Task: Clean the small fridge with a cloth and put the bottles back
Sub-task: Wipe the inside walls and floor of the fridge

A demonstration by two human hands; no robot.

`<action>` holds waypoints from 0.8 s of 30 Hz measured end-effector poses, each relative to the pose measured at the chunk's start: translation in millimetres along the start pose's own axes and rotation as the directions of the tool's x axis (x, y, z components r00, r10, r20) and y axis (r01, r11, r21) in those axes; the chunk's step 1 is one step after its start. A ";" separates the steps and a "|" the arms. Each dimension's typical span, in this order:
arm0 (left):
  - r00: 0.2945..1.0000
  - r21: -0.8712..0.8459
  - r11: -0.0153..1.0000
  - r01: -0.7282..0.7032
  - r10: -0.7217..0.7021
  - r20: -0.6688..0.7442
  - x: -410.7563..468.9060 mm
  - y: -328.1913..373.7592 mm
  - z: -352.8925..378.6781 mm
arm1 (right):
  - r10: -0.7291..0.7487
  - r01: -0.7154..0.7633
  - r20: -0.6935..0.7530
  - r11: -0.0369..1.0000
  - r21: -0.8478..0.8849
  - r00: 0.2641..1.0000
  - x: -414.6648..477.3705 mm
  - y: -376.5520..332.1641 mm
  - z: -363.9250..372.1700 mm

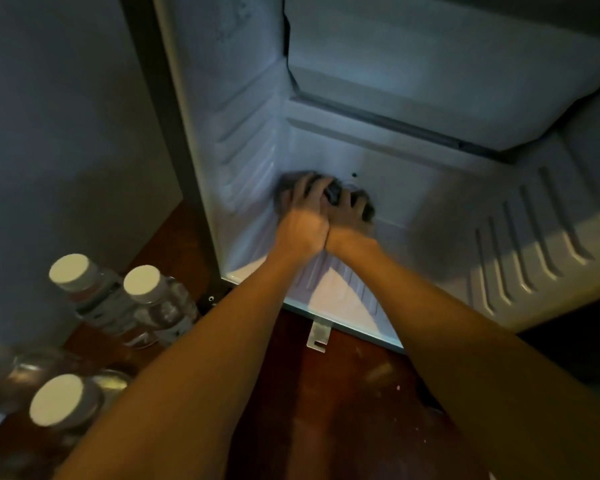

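Observation:
The small fridge (440, 188) stands open, its white inside bare and lit. Both my arms reach in to the bottom of its back wall. A dark grey cloth (286, 187) is bunched there under my hands. My left hand (303, 220) and my right hand (349, 216) sit side by side on the cloth, fingers spread and bent over it, gripping it against the wall. Both hands are blurred. Several clear bottles with white caps stand outside on the left, among them two side by side (101, 299) (161, 303) and a nearer one (58, 401).
The bottles stand on a dark wooden floor (343, 393) in front of the fridge. A grey panel (66, 133) rises on the left. A small metal bracket (317, 336) juts from the fridge's bottom front edge. Ribbed shelf rails line both side walls.

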State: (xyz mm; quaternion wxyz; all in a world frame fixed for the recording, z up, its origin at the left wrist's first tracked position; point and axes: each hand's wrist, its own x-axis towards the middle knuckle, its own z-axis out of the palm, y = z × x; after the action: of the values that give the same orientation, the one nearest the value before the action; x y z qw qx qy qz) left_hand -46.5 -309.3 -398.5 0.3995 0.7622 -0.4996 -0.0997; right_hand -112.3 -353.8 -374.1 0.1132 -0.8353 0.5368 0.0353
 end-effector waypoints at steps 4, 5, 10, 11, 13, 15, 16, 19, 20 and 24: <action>0.997 0.098 0.995 -0.006 -0.001 0.075 7.3 -15.6 8.9 | -0.038 0.036 -0.055 0.999 -0.037 0.998 4.6 5.6 5.9; 0.996 0.127 0.992 0.017 -0.027 0.080 6.5 -18.9 6.0 | -0.037 0.035 -0.074 0.999 -0.027 0.997 2.2 4.4 7.3; 0.998 0.119 0.993 0.008 -0.016 0.067 -37.5 -1.3 -20.2 | -0.106 0.105 -0.169 0.994 -0.010 0.980 -39.7 5.3 23.8; 0.999 0.108 0.994 0.008 -0.013 0.039 -54.1 -1.2 -23.8 | -0.134 0.137 -0.170 0.991 0.003 0.976 -55.4 5.9 28.2; 0.996 0.067 0.993 0.092 -0.093 0.009 -92.1 0.1 -31.1 | -0.210 0.215 -0.185 0.977 0.006 0.960 -93.5 9.4 33.0; 0.987 0.001 0.988 0.157 -0.157 0.019 -121.5 1.7 -34.8 | -0.301 0.310 -0.213 0.951 0.009 0.929 -131.8 16.4 32.3; 0.984 -0.050 0.983 0.176 -0.174 0.039 -133.0 7.3 -36.3 | -0.315 0.328 -0.207 0.944 0.030 0.926 -147.2 23.8 32.1; 0.979 -0.245 0.953 0.180 -0.149 0.139 -159.3 27.4 -34.6 | -0.191 0.217 -0.201 0.969 0.114 0.961 -183.8 51.0 34.0; 0.975 -0.328 0.926 0.189 -0.137 0.174 -165.5 37.4 -32.1 | -0.129 0.169 -0.252 0.975 0.142 0.959 -192.7 60.4 33.0; 0.946 -0.692 0.652 0.311 -0.140 0.293 -173.7 91.9 -17.9 | -0.059 0.113 -0.442 0.989 0.097 0.895 -209.0 84.8 5.9</action>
State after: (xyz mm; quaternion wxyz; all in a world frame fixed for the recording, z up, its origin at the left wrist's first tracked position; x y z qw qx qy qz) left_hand -182.8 -170.8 -364.5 0.5978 0.5804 -0.3590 -0.4206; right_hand -276.7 -200.4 -354.9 0.0411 -0.8365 0.5121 -0.1909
